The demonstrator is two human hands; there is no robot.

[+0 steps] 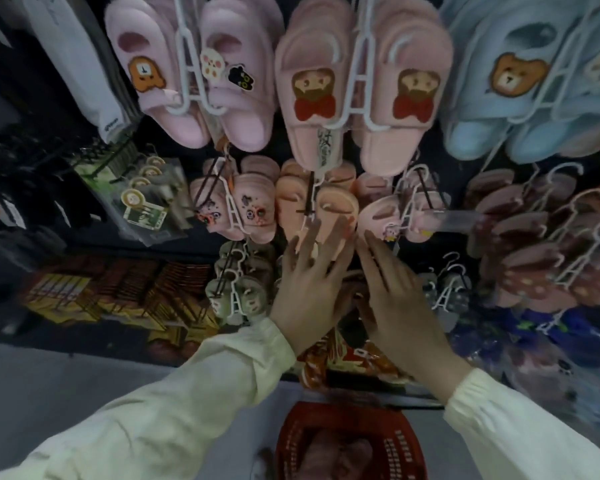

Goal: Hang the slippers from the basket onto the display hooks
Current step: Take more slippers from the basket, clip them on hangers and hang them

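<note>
A peach pair of slippers point(336, 207) is seen hung from a dark display hook point(308, 199) just above the middle of the view, in the middle row of the display. Its lower end is overlaid by the fingertips of the left hand point(310, 282), whose fingers are held straight and spread wide, pointing to 12 o'clock; nothing is gripped. The right hand point(395, 299) is held just beside it at 3 o'clock, fingers straight and close together, pointed to 11 o'clock toward a pale pink pair point(378, 216) that hangs at 3 o'clock of the peach pair; whether its fingertips touch that pair cannot be told. Both wrists are covered by cream sleeves point(187, 393). The red basket point(291, 441) is found at 6 o'clock, at the bottom edge of the view, well apart from the hands, and a blurred pinkish slipper point(340, 452) is seen lying in it. At 9 o'clock of the peach pair a pink pair with small charms point(253, 209) is hung, and at 7 o'clock a grey-green pair point(253, 299). In the top row, from 11 to 1 o'clock, a pink pair with a bear patch point(184, 129), a pink pair with bow-tied bears point(312, 95) and a light blue pair with a bear face point(520, 77) are hung on white hangers point(361, 81). At 3 o'clock dark red-brown pairs point(534, 258) are crowded, and at 9 o'clock packaged goods point(142, 202) are hung.
</note>
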